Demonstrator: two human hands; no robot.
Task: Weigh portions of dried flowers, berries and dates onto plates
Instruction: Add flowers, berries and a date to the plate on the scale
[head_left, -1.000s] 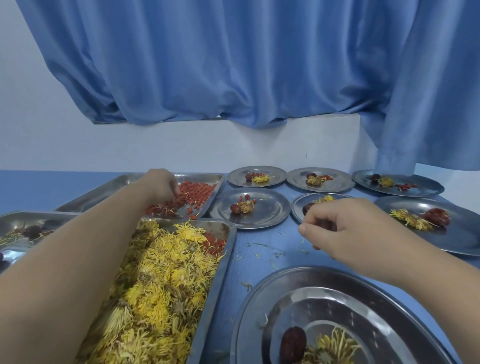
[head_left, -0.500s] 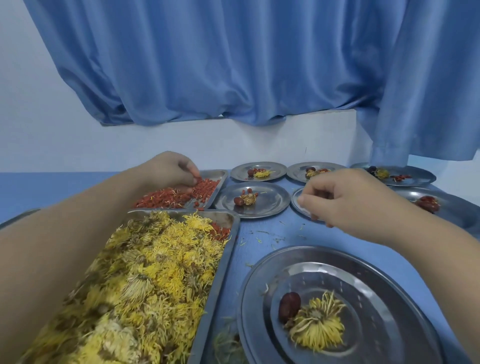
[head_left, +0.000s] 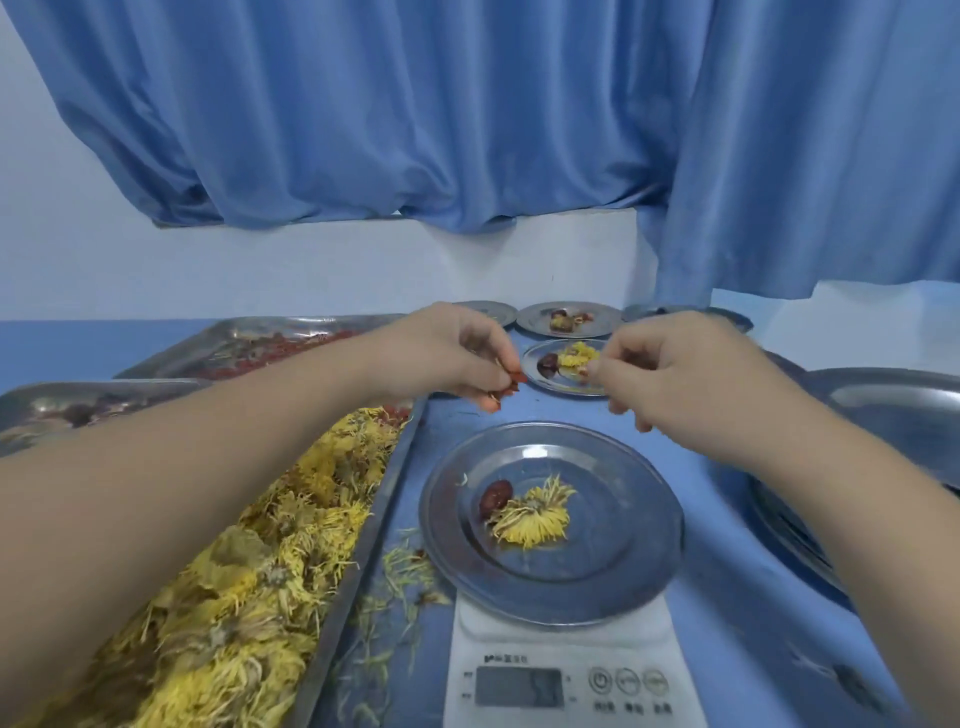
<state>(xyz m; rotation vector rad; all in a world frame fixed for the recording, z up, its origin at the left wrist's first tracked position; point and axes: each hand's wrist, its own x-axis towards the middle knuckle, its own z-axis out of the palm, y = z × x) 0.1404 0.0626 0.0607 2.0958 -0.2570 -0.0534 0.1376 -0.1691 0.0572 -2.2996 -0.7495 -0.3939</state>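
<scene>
One date (head_left: 496, 499) slants away-right on plate (head_left: 626, 564); left hand (head_left: 447, 353) pinches berries (head_left: 511, 385).

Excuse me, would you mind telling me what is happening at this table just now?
A person is portioning dried ingredients. The left hand pinches a few red berries above the table, beyond the plate on the scale, which holds one date and one yellow flower but no berries yet. The right hand is raised beside it, fingers curled; whether it holds anything is unclear. Filled plates sit farther back.

Left hand (head_left: 457, 358) pinches red berries (head_left: 506, 387) above plate (head_left: 550, 577) on scale (head_left: 571, 675).
</scene>
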